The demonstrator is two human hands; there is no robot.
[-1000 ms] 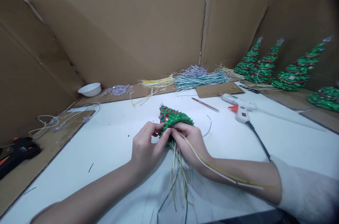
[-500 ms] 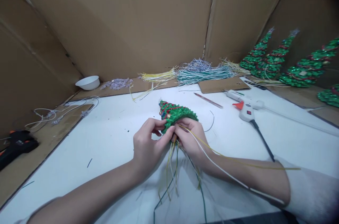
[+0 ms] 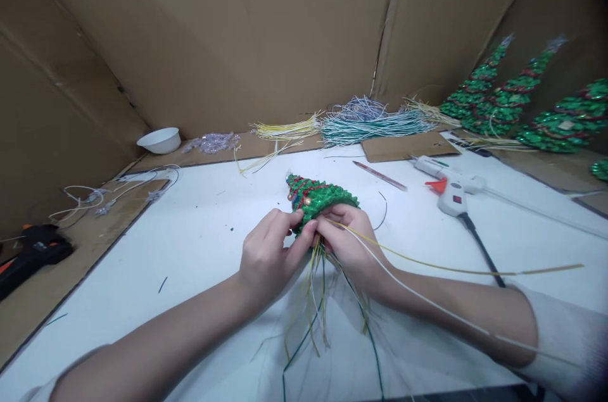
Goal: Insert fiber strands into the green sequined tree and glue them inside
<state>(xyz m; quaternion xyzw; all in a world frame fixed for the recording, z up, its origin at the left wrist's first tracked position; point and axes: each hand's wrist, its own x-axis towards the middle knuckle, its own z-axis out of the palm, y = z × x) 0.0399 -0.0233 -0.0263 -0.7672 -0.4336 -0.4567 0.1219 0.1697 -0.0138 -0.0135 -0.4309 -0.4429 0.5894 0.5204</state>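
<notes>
A small green Christmas tree [image 3: 323, 193] with red garland and coloured baubles lies tilted, its tip pointing up and left and its base toward me. My left hand [image 3: 273, 250] is closed on the near left edge of the tree, thumb and fingers pinching it. My right hand [image 3: 349, 240] has its fingers tucked at the underside of the base, pinching wires there. Yellow, white and green wires [image 3: 316, 301] hang from the base below my hands, and a yellow wire [image 3: 427, 257] and a white one trail over my right forearm. The fingertips under the base are partly hidden.
A glue gun [image 3: 432, 168] and an inline switch [image 3: 453, 199] lie at right, near a pencil [image 3: 380, 175]. Wire bundles [image 3: 370, 128], clear ornaments [image 3: 212, 142] and a white bowl [image 3: 160, 140] line the back. Other trees [image 3: 513, 98] stand at right; a black tool [image 3: 35, 256] lies left.
Both hands stay on the tree with only small finger shifts. The long yellow and white wires reach further right over my right arm. The view has turned slightly left.
</notes>
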